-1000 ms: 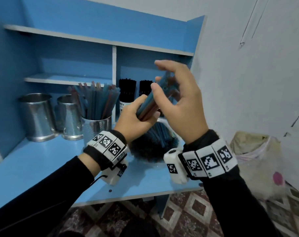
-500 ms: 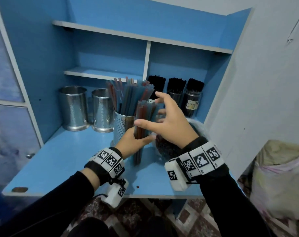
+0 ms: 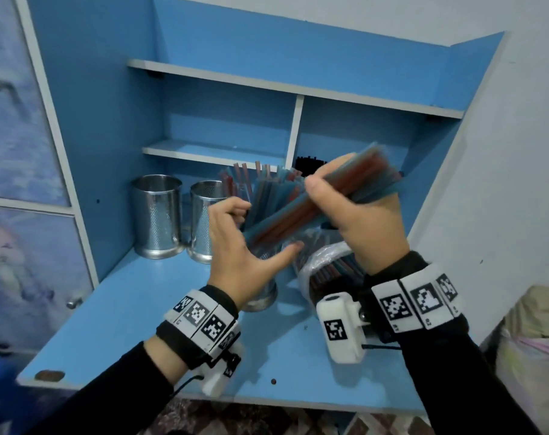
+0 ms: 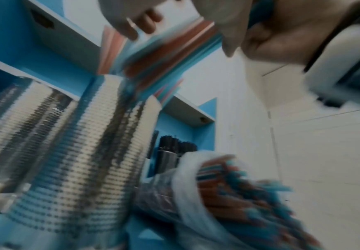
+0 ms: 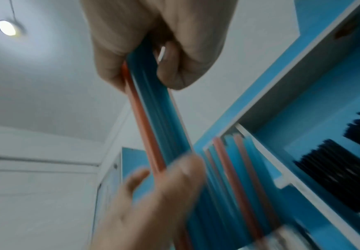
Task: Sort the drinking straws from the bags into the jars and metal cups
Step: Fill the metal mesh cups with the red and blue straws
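The right hand point(image 3: 365, 215) grips a bundle of blue and red straws point(image 3: 323, 202) near its upper end, fingers and thumb curled round it, tilted above the perforated metal cup point(image 3: 263, 293) that already holds straws. The left hand point(image 3: 241, 246) is spread — thumb out, fingers loosely curled — at the bundle's lower end; whether it touches, I cannot tell. Just right of that cup lies the plastic bag point(image 3: 317, 265) of straws; two more cups point(image 3: 158, 215) stand left of it.
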Available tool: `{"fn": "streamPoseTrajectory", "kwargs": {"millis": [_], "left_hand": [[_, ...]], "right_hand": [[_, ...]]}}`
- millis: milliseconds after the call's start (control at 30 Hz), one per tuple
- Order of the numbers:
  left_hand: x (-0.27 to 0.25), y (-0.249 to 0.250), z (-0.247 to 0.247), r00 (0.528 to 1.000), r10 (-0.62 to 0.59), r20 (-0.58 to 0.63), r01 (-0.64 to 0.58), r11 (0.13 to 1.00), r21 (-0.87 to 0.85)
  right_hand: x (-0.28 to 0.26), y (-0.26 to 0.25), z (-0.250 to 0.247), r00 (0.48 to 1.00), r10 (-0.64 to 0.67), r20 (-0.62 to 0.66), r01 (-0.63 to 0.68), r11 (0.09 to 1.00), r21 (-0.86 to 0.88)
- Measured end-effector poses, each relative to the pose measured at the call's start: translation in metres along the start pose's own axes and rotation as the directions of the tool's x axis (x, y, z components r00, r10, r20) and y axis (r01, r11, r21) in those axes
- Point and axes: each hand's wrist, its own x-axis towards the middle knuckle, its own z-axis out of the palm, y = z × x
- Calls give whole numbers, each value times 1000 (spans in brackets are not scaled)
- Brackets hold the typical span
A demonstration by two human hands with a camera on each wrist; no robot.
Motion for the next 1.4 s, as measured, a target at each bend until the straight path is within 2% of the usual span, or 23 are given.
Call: {"fn": "streamPoseTrajectory", "kwargs": {"millis": [33,67,100,133,167,200,233,433,533,633,667,733,800,833,900,933,967,1033,1133,1200,1300,1333,1400], "left_hand": [[5,-6,1,998,-48,-38,50,998,38],[11,-13,2,987,-157,-25,157,987,34],[16,-21,3,954,-298,33,298,955,6],[20,-30,4,895,-428,124,432,902,-12],[23,-38,5,833,-506,226,522,853,-15],[26,-46,5,785,-536,311,564,826,-1],[28,-54,5,758,-540,365,573,819,22],[34,-71,3,742,-523,419,509,847,155],[35,-71,3,735,-517,438,508,848,149],[34,-72,3,737,-516,436,498,851,165],[34,-72,2,737,-516,437,496,852,168],[35,-73,3,737,-514,440,489,854,178],[35,-73,4,737,-516,436,483,854,194],[35,-73,4,738,-514,437,479,855,198],[34,-73,4,740,-510,438,472,858,203],[34,-73,4,741,-508,439,468,860,204],[33,-73,4,742,-506,439,466,861,204],[33,-73,4,746,-503,437,461,863,206],[33,-72,4,753,-505,423,466,862,200],[31,-71,4,759,-511,403,474,859,195],[29,-69,3,758,-527,385,496,848,187],[29,-68,3,754,-533,385,503,845,184],[28,-67,2,744,-546,385,518,836,183]], "right_hand": [[7,-4,1,998,-29,-54,29,1000,2],[14,-8,1,995,-46,-91,46,999,-1],[20,-11,3,992,-48,-115,47,999,-7],[26,-12,4,990,-37,-137,35,999,-15],[31,-11,6,987,-21,-158,17,1000,-26],[36,-9,8,985,-3,-174,-4,999,-40],[41,-7,11,982,17,-188,-28,998,-54],[71,18,29,962,154,-225,-215,937,-275],[80,36,42,948,241,-208,-312,840,-444],[76,56,50,927,353,-127,-350,694,-629],[72,61,51,923,371,-105,-339,650,-680],[64,62,51,945,316,-78,-272,635,-723],[59,58,48,973,230,-36,-188,685,-704],[59,56,47,983,185,-14,-149,741,-655],[64,53,45,997,78,-17,-76,876,-476],[68,52,44,999,19,-26,-28,914,-405],[71,50,43,1000,-28,-13,21,924,-381],[76,48,42,990,-88,109,127,893,-431],[74,54,41,937,-36,349,250,765,-593],[69,56,40,927,51,371,217,735,-643],[67,55,37,935,67,348,190,734,-652],[66,54,37,920,107,377,188,723,-665],[63,53,41,859,224,460,237,622,-746]]}}
